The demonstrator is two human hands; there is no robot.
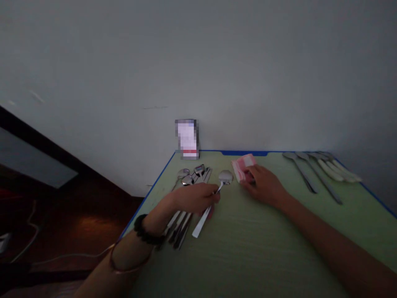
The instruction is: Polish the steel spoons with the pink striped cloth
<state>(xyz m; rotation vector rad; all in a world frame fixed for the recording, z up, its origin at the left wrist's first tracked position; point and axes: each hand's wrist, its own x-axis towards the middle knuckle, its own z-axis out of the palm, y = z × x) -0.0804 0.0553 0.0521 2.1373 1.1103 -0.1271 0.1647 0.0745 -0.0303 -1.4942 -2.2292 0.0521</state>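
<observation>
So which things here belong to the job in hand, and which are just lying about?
Job, likely:
- spoon in left hand
- pink cloth in right hand
- cutlery beside left hand
- perhaps utensils at right

Lying about, apparently:
- pixelated object
- pale cable

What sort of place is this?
Probably a room in a home, though a small eatery isn't ruled out: light-green, blue-edged table against a plain grey-white wall, with shiny metal spoons on the tabletop.

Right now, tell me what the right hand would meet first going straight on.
Past the pink cloth in its grip, probably the bowl of the spoon in the left hand, though depth is unclear.
</observation>
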